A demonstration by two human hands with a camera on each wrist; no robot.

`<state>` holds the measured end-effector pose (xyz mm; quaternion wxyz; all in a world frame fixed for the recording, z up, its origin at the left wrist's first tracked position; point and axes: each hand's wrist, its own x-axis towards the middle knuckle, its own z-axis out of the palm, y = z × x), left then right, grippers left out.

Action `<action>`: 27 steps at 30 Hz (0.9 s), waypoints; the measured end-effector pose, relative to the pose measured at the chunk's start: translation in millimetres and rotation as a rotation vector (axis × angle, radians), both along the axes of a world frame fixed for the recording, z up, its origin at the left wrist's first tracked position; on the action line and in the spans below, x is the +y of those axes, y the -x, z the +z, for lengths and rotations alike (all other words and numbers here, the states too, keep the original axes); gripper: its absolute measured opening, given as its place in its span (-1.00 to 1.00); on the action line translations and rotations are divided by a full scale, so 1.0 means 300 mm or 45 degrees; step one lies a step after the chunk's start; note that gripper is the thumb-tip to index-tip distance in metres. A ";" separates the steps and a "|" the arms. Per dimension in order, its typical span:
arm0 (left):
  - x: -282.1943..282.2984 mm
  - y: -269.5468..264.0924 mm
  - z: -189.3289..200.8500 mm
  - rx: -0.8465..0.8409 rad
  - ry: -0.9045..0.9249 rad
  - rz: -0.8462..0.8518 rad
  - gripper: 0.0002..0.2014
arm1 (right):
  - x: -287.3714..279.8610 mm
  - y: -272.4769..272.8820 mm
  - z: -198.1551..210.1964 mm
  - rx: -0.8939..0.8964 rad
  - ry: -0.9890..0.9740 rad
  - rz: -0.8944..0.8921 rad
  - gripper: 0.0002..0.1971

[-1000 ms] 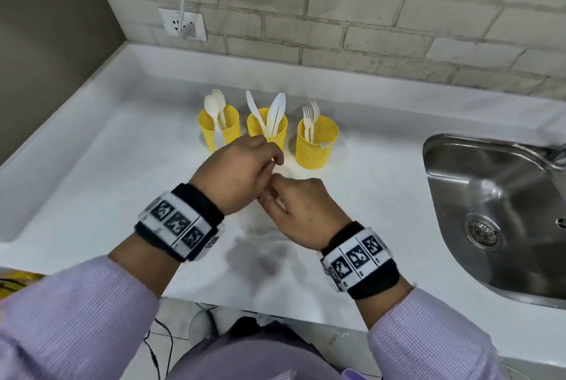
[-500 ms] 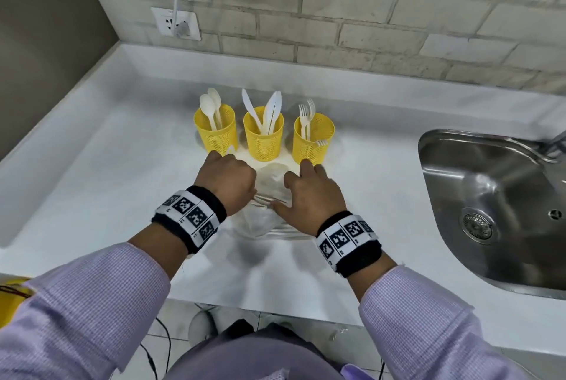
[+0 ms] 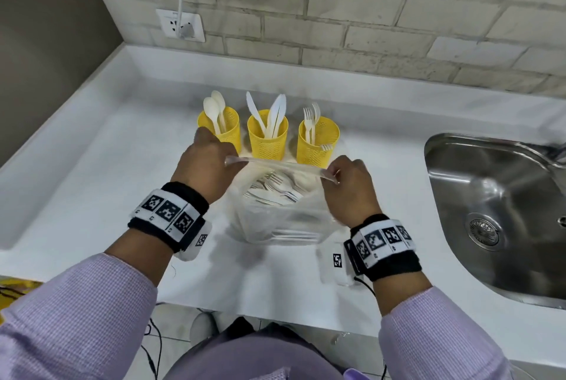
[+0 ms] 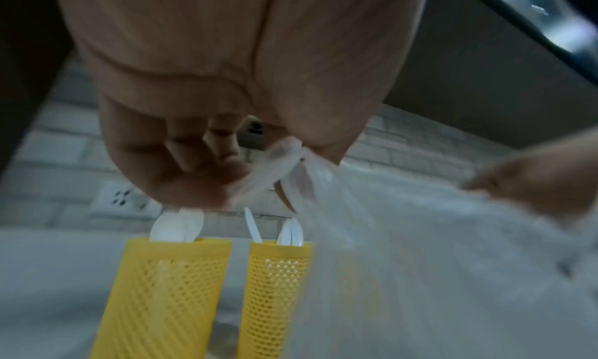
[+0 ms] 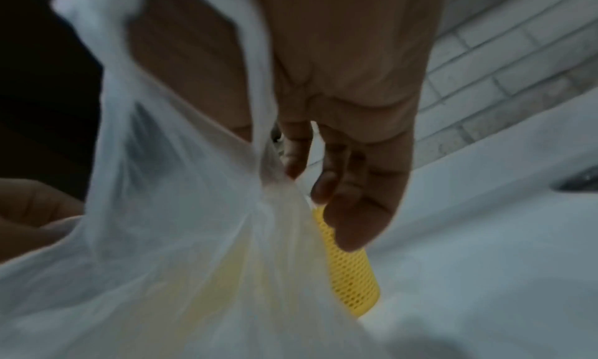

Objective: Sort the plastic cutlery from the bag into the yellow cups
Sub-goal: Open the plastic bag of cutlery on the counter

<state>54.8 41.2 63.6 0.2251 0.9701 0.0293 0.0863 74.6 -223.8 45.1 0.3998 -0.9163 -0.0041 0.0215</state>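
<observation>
Both hands pinch the clear plastic bag [image 3: 275, 220], left hand [image 3: 208, 162] and right hand [image 3: 349, 186] stretching its mouth wide just before the three yellow cups [image 3: 268, 137]. Forks [image 3: 272, 188] lie inside; next, probably, one hand must release and reach in.

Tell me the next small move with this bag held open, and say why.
Probably let the right hand release its edge and reach in for one piece, while the left hand keeps its side up. Both hands pinch the clear bag with its mouth stretched wide, cutlery lies exposed inside, and the three yellow cups stand just behind it, already holding spoons, knives and forks.
</observation>
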 end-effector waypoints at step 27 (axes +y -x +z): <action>-0.024 0.057 -0.128 0.537 0.930 0.416 -0.52 | -0.039 0.006 -0.092 0.678 -1.218 -0.495 -0.84</action>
